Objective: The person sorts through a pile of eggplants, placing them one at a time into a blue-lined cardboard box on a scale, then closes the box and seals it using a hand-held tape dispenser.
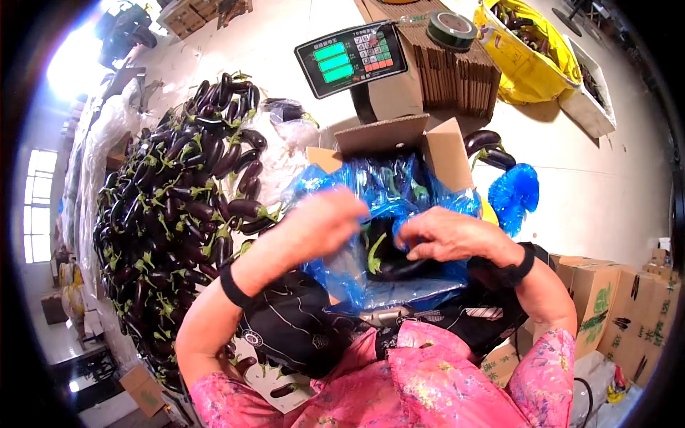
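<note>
A cardboard box (448, 150) lined with a blue plastic bag (389, 187) stands in front of me on a scale, with dark eggplants (389, 258) inside. My left hand (325, 214) is blurred and lies on the blue liner at the box's left side. My right hand (446, 234) has its fingers curled on the liner just above the eggplants. Whether either hand pinches the plastic or only presses it I cannot tell.
A large heap of purple eggplants (171, 214) lies to the left. Behind the box stand a scale display (351, 57), stacked flat cardboard (449, 71) with a tape roll (451, 28), and a yellow bag (528, 50). Two loose eggplants (489, 146), a blue bag (515, 192), cartons (614, 307) lie right.
</note>
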Tool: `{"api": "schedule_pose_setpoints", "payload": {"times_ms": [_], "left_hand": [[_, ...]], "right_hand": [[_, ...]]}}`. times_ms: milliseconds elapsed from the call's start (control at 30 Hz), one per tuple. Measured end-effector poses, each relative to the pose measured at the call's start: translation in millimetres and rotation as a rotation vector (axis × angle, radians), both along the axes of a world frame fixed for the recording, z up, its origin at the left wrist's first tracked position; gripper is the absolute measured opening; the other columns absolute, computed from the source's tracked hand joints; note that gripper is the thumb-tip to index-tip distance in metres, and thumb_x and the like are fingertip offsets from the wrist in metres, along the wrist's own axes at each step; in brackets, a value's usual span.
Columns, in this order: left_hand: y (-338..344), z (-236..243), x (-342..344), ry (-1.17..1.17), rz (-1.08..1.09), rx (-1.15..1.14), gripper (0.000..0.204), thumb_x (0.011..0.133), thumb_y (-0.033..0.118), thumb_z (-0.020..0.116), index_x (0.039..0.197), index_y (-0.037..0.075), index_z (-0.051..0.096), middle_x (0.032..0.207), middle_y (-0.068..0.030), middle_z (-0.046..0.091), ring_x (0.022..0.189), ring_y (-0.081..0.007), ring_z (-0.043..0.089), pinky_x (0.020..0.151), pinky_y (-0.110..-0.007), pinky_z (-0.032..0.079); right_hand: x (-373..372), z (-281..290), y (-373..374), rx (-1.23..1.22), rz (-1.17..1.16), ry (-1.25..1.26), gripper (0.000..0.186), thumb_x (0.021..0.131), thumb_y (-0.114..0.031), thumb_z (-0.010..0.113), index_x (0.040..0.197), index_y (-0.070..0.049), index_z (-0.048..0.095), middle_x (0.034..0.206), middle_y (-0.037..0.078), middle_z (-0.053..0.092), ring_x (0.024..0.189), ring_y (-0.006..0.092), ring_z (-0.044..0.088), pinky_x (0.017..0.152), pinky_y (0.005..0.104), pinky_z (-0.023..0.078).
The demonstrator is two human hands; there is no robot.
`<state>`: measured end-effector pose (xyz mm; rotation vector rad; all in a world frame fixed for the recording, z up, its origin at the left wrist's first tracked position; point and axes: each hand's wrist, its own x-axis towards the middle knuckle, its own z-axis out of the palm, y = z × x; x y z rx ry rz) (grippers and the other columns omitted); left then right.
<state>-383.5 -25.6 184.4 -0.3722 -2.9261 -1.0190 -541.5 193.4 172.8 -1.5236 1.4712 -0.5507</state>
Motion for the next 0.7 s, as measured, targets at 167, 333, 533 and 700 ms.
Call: {"api": "schedule_pose_setpoints", "payload": {"times_ms": [167,333,533,700], "left_hand": [[-50.4,4.6,17.2,-0.132,0.731,0.063,0.055,0.083,0.026,0.069,0.126,0.001,0.048,0.110,-0.0138,0.060,0.092,-0.0242,0.061,0.079,-0.033,0.052],[-54.6,-29.9,30.5,-0.481,0.486,-0.219,0.038,0.083,0.037,0.067,0.086,0.000,0.064,0.068,-0.0208,0.061,0.056,-0.0318,0.054,0.056,-0.042,0.045],[23.6,33.6,15.8,-0.241,0.106,0.000,0.026,0.089,0.025,0.062,0.078,0.002,0.060,0.062,-0.0138,0.057,0.058,-0.0245,0.057,0.059,-0.034,0.047],[49.3,71.6,10.5,-0.290,0.323,0.628,0.030,0.087,0.019,0.065,0.111,0.001,0.060,0.094,-0.0049,0.063,0.091,-0.0122,0.059,0.081,-0.027,0.048]], "right_hand": [[-6.9,22.7,27.0,-0.329,-0.435,0.532,0.043,0.079,-0.018,0.069,0.114,-0.002,0.050,0.106,0.018,0.057,0.098,0.0350,0.056,0.078,0.0438,0.047],[-1.4,19.0,57.3,0.093,-0.225,0.674,0.029,0.071,-0.014,0.072,0.093,-0.002,0.058,0.079,0.019,0.061,0.077,0.0391,0.060,0.066,0.0453,0.048],[8.8,26.2,45.5,0.068,-0.047,0.585,0.015,0.076,-0.010,0.062,0.088,-0.002,0.061,0.074,0.017,0.062,0.071,0.0327,0.062,0.063,0.0423,0.049],[6.5,56.4,44.9,-0.168,-0.512,0.019,0.043,0.081,-0.034,0.068,0.102,0.001,0.056,0.091,0.017,0.060,0.085,0.0291,0.060,0.074,0.0375,0.048]]}}
